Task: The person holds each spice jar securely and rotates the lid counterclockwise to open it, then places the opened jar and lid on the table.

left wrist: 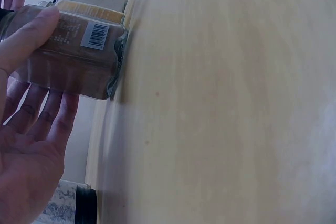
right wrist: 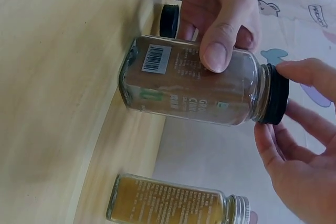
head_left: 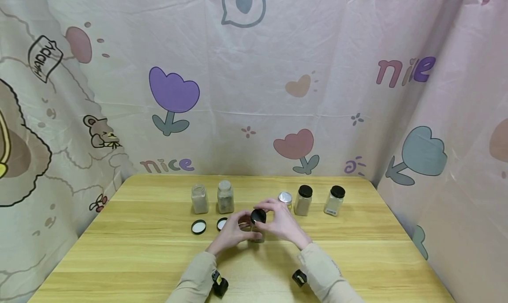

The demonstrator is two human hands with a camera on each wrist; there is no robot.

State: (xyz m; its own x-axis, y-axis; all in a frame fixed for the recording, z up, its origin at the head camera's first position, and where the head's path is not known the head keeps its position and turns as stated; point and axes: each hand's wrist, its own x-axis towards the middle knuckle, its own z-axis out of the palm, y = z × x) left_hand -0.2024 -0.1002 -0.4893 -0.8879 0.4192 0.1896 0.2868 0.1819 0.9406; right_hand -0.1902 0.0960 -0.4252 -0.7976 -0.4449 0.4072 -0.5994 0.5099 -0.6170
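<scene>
My left hand [head_left: 232,233] grips a square glass spice jar [right wrist: 189,85] of brown powder around its body, thumb on one side and fingers on the other. The jar stands upright on the wooden table, a barcode label [left wrist: 95,35] low on its side. On its neck sits a black lid [right wrist: 278,95], and my right hand [head_left: 283,221] pinches that lid by its rim between thumb and fingers. To the left, two glass jars [head_left: 199,200] stand without lids. In front of them lie two black lids [head_left: 198,226], white inside up, one partly hidden by my left hand.
Behind my right hand is a jar of yellow powder [right wrist: 168,200] with a silver lid. Further right stand two black-lidded jars, one with beige powder [head_left: 303,203], one paler [head_left: 334,202]. A printed cloth [head_left: 246,95] hangs behind the table [head_left: 139,250].
</scene>
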